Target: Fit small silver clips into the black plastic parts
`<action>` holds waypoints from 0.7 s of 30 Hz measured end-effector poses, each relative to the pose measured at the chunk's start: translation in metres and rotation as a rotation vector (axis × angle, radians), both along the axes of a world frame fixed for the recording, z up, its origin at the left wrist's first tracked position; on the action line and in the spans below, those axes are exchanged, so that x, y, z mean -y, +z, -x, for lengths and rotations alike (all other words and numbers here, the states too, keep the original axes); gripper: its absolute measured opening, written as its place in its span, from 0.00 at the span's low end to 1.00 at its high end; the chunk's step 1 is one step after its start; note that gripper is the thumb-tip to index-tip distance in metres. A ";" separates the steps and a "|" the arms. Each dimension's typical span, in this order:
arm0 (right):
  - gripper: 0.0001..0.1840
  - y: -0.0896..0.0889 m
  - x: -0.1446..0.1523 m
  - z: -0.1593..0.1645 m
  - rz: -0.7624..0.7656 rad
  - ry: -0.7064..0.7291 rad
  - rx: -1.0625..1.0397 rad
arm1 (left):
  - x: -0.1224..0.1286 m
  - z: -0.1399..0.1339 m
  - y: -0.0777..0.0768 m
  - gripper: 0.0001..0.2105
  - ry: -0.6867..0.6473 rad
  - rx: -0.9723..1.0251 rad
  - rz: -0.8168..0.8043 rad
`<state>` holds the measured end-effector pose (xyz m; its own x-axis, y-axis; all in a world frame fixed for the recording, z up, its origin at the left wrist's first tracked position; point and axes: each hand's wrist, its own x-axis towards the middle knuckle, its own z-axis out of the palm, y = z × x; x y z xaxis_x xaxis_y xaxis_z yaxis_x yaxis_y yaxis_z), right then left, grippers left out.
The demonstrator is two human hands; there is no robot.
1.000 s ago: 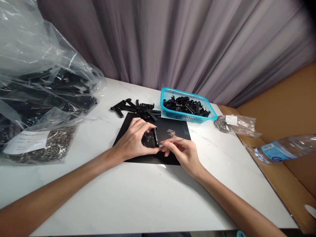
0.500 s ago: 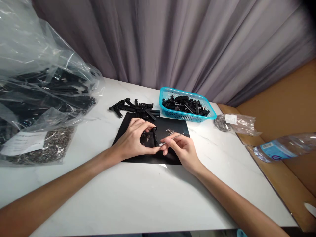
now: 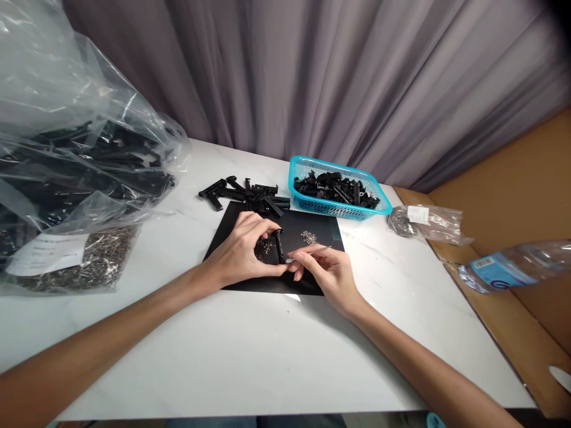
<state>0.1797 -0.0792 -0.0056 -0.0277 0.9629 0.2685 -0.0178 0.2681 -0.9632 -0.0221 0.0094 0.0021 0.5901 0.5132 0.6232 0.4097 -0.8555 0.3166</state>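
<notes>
Between thumb and fingers, my left hand (image 3: pixel 243 246) grips a slim black plastic part (image 3: pixel 279 246), held roughly upright above a black mat (image 3: pixel 285 285). My right hand (image 3: pixel 328 267) pinches a thin pale tool like tweezers (image 3: pixel 307 254); its tip meets the lower end of the black part. Whether a small piece sits at that tip is too fine to make out. On the mat lie two loose heaps of tiny metal pieces, one heap (image 3: pixel 308 237) beyond my right hand and another heap (image 3: pixel 266 246) partly behind the left fingers.
Several black plastic parts (image 3: pixel 250 194) are piled behind the mat, beside a blue basket (image 3: pixel 339 209) filled with more. At left stand a large clear bag (image 3: pixel 89 160) of black parts and a bag of metal pieces (image 3: pixel 107 258). A small bag (image 3: pixel 401 221) and plastic bottle (image 3: pixel 504 270) lie right.
Both hands keep their grip and nearly the same place. The tool in my right hand has tilted slightly flatter, and the view has shifted a little.
</notes>
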 end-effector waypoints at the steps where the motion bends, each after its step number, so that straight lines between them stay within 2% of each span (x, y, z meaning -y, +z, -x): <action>1: 0.14 0.000 0.000 0.000 0.001 0.003 0.002 | 0.000 0.000 0.000 0.22 0.002 0.001 0.003; 16: 0.16 0.001 -0.001 -0.003 0.038 0.042 0.003 | 0.000 -0.001 0.002 0.22 -0.008 -0.016 0.049; 21: 0.16 -0.001 0.000 -0.004 0.001 0.027 0.052 | -0.002 0.000 0.000 0.24 -0.018 -0.023 0.035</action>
<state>0.1836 -0.0788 -0.0062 -0.0677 0.9618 0.2651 0.0251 0.2673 -0.9633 -0.0219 0.0113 0.0022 0.6132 0.5241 0.5910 0.4023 -0.8511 0.3374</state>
